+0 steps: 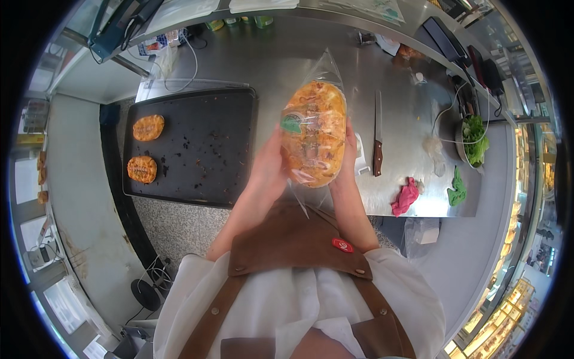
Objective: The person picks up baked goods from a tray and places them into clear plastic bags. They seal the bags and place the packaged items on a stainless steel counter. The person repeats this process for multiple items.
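An oval topped bread (314, 134) in a clear plastic bag (327, 69) is held up in front of me, above the steel table's near edge. The bag bears a green label (292, 123), and its loose pointed end rises past the far end of the bread. My left hand (272, 155) grips the bread's left side. On its right side is my right hand (347, 157), with most of its fingers hidden behind the bread. Left of my hands lies a black baking tray (202, 148) with two browned breads (148, 128) near its left end and dark crumbs across it.
A bread knife (378, 152) with a wooden handle lies right of my hands, beside a partly hidden white device (361, 155). A pink cloth (405, 197), a green cloth (457, 188) and a bowl of lettuce (475, 141) are further right. A shelf (269, 12) spans the back.
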A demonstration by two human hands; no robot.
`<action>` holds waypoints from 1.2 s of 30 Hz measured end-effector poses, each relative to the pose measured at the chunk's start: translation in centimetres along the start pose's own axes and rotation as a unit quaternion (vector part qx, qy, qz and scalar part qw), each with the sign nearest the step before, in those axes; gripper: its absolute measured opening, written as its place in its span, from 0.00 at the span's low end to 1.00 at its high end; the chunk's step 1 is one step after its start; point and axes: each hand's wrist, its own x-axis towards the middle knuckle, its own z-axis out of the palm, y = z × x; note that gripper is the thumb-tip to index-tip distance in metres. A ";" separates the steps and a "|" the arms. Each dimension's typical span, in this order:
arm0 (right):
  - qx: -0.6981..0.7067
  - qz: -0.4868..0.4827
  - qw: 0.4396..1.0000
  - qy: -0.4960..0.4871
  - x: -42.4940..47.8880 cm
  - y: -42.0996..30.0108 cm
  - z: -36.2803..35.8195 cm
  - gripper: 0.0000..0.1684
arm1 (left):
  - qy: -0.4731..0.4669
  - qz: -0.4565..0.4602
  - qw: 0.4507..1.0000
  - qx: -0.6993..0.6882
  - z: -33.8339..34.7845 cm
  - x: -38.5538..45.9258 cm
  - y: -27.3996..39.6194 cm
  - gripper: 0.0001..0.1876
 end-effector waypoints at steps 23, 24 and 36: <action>-0.007 0.058 0.997 -0.045 -0.2 0.1 -1.5 0.19 | -0.109 -0.092 0.987 -0.080 0.3 0.0 0.0 0.26; -0.011 0.059 0.997 -0.046 -0.1 0.1 -1.5 0.19 | -0.113 -0.096 0.986 -0.077 0.3 -0.1 0.1 0.26; -0.149 0.028 0.987 -0.055 0.3 0.0 -2.2 0.18 | -0.074 -0.058 0.995 -0.031 0.6 -0.2 -0.2 0.26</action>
